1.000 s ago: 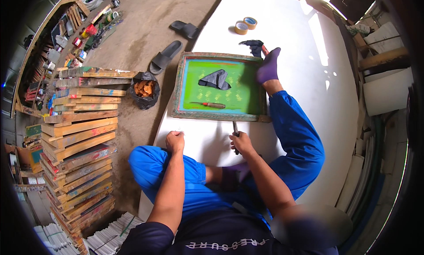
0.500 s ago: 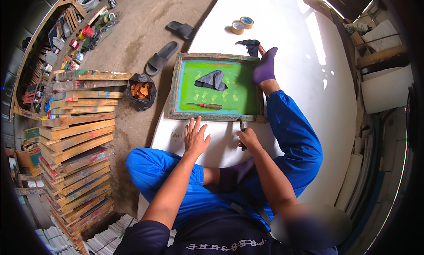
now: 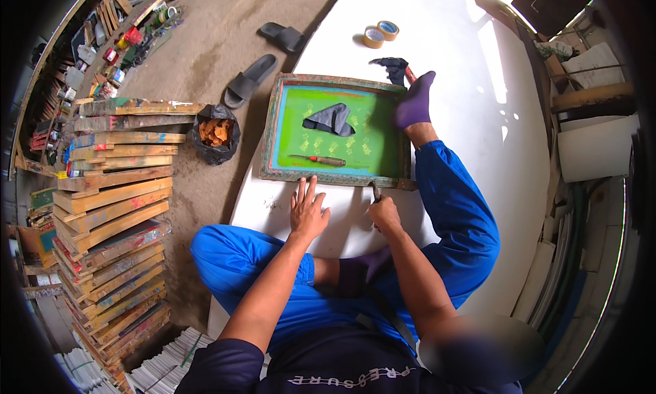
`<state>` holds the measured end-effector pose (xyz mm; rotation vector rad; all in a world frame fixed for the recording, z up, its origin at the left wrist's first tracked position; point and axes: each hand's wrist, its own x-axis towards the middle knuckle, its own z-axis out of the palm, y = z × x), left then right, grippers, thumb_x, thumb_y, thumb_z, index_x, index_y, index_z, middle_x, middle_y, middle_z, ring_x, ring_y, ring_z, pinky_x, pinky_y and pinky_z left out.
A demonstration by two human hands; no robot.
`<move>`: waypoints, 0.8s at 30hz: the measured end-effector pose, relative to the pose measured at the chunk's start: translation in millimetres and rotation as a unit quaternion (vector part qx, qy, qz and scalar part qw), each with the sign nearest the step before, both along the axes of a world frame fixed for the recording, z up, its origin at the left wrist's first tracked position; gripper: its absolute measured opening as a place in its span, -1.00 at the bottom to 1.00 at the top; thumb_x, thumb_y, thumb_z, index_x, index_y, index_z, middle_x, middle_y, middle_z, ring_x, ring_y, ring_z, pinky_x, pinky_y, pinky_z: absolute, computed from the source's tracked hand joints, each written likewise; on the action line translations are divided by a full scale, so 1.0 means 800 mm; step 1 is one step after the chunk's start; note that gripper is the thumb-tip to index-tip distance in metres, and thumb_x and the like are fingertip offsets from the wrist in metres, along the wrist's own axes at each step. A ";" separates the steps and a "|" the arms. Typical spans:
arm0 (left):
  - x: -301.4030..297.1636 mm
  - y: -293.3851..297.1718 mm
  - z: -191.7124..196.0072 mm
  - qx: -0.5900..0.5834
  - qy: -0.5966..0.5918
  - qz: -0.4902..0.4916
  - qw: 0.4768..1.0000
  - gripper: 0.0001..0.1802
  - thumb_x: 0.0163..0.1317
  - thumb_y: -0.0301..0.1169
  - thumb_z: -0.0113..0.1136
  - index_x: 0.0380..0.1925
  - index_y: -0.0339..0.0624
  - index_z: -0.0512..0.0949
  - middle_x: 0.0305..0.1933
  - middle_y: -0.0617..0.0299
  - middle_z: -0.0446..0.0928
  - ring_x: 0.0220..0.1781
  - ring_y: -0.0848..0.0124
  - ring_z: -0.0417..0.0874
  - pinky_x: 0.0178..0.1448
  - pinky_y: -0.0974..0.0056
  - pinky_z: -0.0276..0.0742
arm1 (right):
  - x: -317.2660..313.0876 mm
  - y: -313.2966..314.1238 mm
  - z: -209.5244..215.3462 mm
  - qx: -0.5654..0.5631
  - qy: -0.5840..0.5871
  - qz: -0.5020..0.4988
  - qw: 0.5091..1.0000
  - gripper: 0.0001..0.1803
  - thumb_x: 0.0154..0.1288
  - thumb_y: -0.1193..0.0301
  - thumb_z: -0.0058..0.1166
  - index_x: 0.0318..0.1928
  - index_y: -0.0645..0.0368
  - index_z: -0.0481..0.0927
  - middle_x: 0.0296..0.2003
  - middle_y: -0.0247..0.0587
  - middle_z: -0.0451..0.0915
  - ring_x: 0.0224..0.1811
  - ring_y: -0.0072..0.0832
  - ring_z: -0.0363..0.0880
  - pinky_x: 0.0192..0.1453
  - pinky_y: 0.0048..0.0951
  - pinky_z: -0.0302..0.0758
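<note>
A wooden frame with a green screen (image 3: 287,131) lies on a white sheet (image 3: 478,73) in front of me. On the screen rest a dark grey rag (image 3: 329,119) and a small red-handled tool (image 3: 319,160). My left hand (image 3: 307,209) lies flat with fingers spread on the sheet, its fingertips at the frame's near edge. My right hand (image 3: 385,213) grips a thin dark tool (image 3: 375,191) whose tip touches the frame's near right corner. My purple-socked foot (image 3: 413,102) rests on the frame's right side.
Two tape rolls (image 3: 380,33) and a dark cloth (image 3: 393,66) lie beyond the frame. A black bag of orange bits (image 3: 214,132) and two sandals (image 3: 263,59) sit on the concrete at left. Stacked wooden frames (image 3: 113,189) rise at far left.
My left hand has gone from a fist to flat and spread, sliding forward to the frame's edge. The right hand with its tool has moved up to the frame's near right corner.
</note>
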<state>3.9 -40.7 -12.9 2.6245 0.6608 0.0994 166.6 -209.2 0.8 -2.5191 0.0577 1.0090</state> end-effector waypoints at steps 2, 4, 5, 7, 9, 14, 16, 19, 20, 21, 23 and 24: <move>-0.001 0.000 -0.003 0.000 -0.008 0.001 1.000 -0.50 0.18 -0.19 0.40 0.12 -0.10 0.66 0.67 0.11 0.05 0.71 0.00 -0.08 0.62 -0.24 0.04 | 0.001 -0.001 0.007 0.017 0.022 -0.002 1.000 -0.63 0.20 0.37 0.05 -0.01 0.22 0.68 -0.20 0.09 0.76 -0.19 -0.05 0.79 0.00 -0.09 0.64; -0.001 0.001 -0.005 -0.004 -0.010 0.002 1.000 -0.51 0.18 -0.19 0.40 0.10 -0.10 0.67 0.67 0.10 0.06 0.71 -0.01 -0.07 0.61 -0.24 0.06 | 0.001 -0.002 0.013 0.041 0.031 -0.004 0.999 -0.65 0.20 0.41 0.05 -0.04 0.26 0.67 -0.30 0.10 0.75 -0.31 -0.09 0.78 -0.17 -0.10 0.65; -0.001 0.001 -0.007 -0.006 -0.011 0.002 1.000 -0.52 0.18 -0.19 0.39 0.10 -0.10 0.67 0.67 0.09 0.07 0.71 -0.01 -0.07 0.61 -0.24 0.07 | 0.001 -0.003 0.014 0.053 0.037 -0.004 0.998 -0.66 0.19 0.43 0.04 -0.05 0.29 0.66 -0.35 0.11 0.74 -0.37 -0.11 0.77 -0.26 -0.10 0.65; 0.000 0.002 -0.009 0.004 -0.027 0.000 1.000 -0.54 0.19 -0.19 0.39 0.07 -0.10 0.69 0.64 0.08 0.12 0.69 -0.02 -0.01 0.59 -0.23 0.10 | 0.002 -0.008 0.005 0.088 0.046 -0.021 0.995 -0.67 0.19 0.45 0.03 -0.06 0.31 0.65 -0.44 0.08 0.70 -0.49 -0.17 0.72 -0.42 -0.15 0.59; 0.002 0.003 -0.007 0.015 -0.040 0.001 0.999 -0.56 0.19 -0.18 0.38 0.04 -0.10 0.70 0.60 0.07 0.20 0.65 -0.02 0.08 0.56 -0.21 0.15 | 0.003 -0.011 -0.002 0.117 0.056 -0.032 0.991 -0.66 0.19 0.48 0.01 -0.06 0.33 0.65 -0.51 0.04 0.66 -0.57 -0.22 0.68 -0.53 -0.18 0.54; 0.026 0.014 0.009 0.047 -0.075 0.026 0.996 -0.63 0.21 -0.13 0.36 -0.07 -0.08 0.74 0.32 0.10 0.52 0.39 0.04 0.43 0.38 -0.09 0.33 | 0.010 -0.022 -0.024 0.150 0.064 -0.034 0.986 -0.60 0.17 0.52 -0.04 0.02 0.31 0.64 -0.56 -0.03 0.62 -0.64 -0.27 0.62 -0.59 -0.23 0.49; 0.044 0.025 0.016 0.018 -0.049 0.063 0.997 -0.65 0.22 -0.11 0.36 -0.09 -0.03 0.74 0.19 0.16 0.59 0.28 0.08 0.50 0.34 -0.08 0.35 | 0.008 -0.019 -0.019 0.166 0.068 -0.050 0.982 -0.64 0.15 0.54 -0.04 -0.04 0.34 0.63 -0.58 -0.06 0.59 -0.66 -0.30 0.58 -0.63 -0.23 0.45; 0.082 0.043 0.029 0.047 0.009 0.115 0.992 -0.66 0.27 -0.03 0.31 -0.18 -0.02 0.76 -0.04 0.19 0.68 0.13 0.13 0.54 0.26 -0.04 0.38 | 0.010 -0.020 -0.015 0.223 0.116 -0.080 0.964 -0.73 0.13 0.56 -0.04 -0.15 0.36 0.60 -0.62 -0.11 0.53 -0.71 -0.33 0.51 -0.67 -0.23 0.38; 0.098 0.051 0.033 0.056 0.043 0.131 0.989 -0.64 0.29 -0.02 0.29 -0.19 -0.04 0.75 -0.06 0.18 0.69 0.14 0.12 0.54 0.25 -0.03 0.38 | 0.011 -0.021 -0.016 0.247 0.140 -0.090 0.954 -0.77 0.13 0.57 -0.04 -0.20 0.36 0.59 -0.64 -0.13 0.51 -0.72 -0.34 0.49 -0.69 -0.23 0.36; 0.112 0.060 0.035 0.066 0.076 0.146 0.984 -0.62 0.30 -0.01 0.26 -0.19 -0.05 0.75 -0.08 0.17 0.70 0.14 0.12 0.54 0.24 -0.02 0.38 | 0.010 -0.022 -0.019 0.267 0.146 -0.101 0.947 -0.82 0.12 0.57 -0.01 -0.25 0.32 0.57 -0.64 -0.14 0.50 -0.73 -0.35 0.47 -0.70 -0.25 0.36; 0.141 0.075 0.041 0.040 0.164 0.160 0.973 -0.50 0.34 0.12 0.17 -0.18 -0.07 0.77 -0.06 0.12 0.73 0.16 0.11 0.58 0.28 -0.02 0.35 | 0.009 -0.027 -0.029 0.305 0.157 -0.123 0.931 -0.92 0.11 0.58 0.04 -0.34 0.24 0.53 -0.65 -0.16 0.48 -0.75 -0.36 0.44 -0.71 -0.28 0.35; 0.153 0.081 0.039 0.032 0.211 0.169 0.962 -0.48 0.34 0.14 0.16 -0.17 -0.06 0.77 -0.05 0.11 0.74 0.16 0.11 0.60 0.28 -0.02 0.34 | 0.008 -0.028 -0.031 0.315 0.174 -0.123 0.925 -0.92 0.11 0.58 0.05 -0.33 0.23 0.53 -0.64 -0.16 0.49 -0.75 -0.36 0.45 -0.70 -0.28 0.36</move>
